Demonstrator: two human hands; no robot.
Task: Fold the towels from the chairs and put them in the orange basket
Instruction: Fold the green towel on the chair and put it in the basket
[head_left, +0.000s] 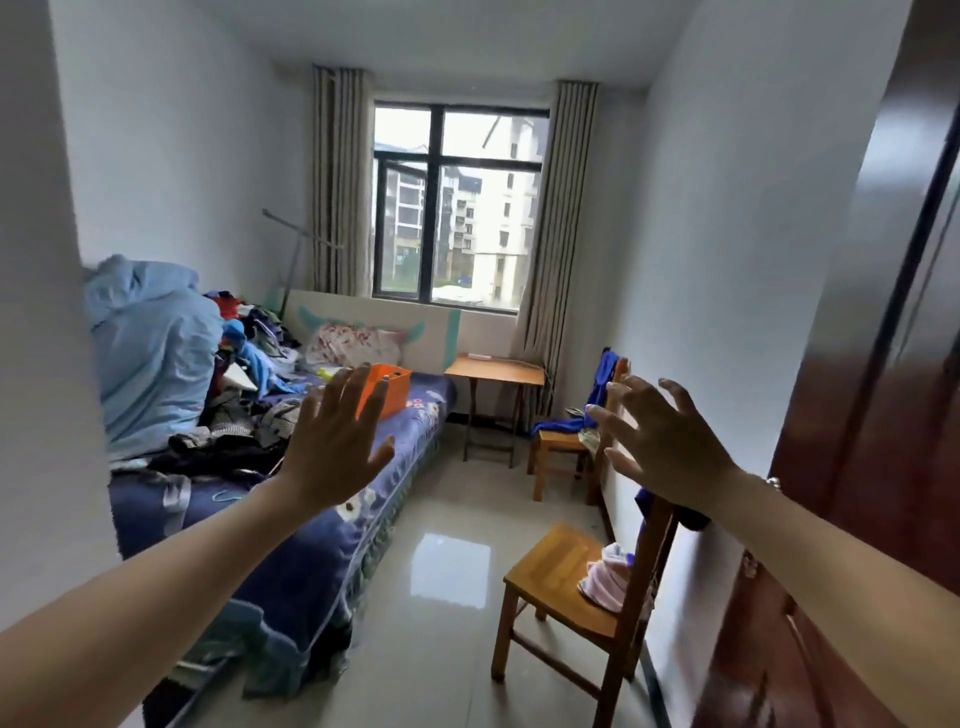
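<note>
Fingers (349, 388) of our left hand (337, 447) are spread straight and hold nothing, raised in front of the bed (311, 561). Those of our right hand (662, 447) are likewise splayed and free, held up before the right-hand wall. The orange basket (395, 387) sits on the bed's blue cover near the headboard, partly hidden behind our left fingers. Two wooden chairs stand along the right wall. On the near chair (550, 577) a pink towel (605, 577) lies bunched on the seat against the backrest, and a dark blue cloth (645, 501) hangs over the backrest's top. On the far chair (556, 444) a blue towel (558, 426) drapes from the backrest onto the seat. A small wooden table (493, 371) stands between the bed and the far chair, under the window (457, 208). A heap of clothes (244, 358) covers the bed's left side.
</note>
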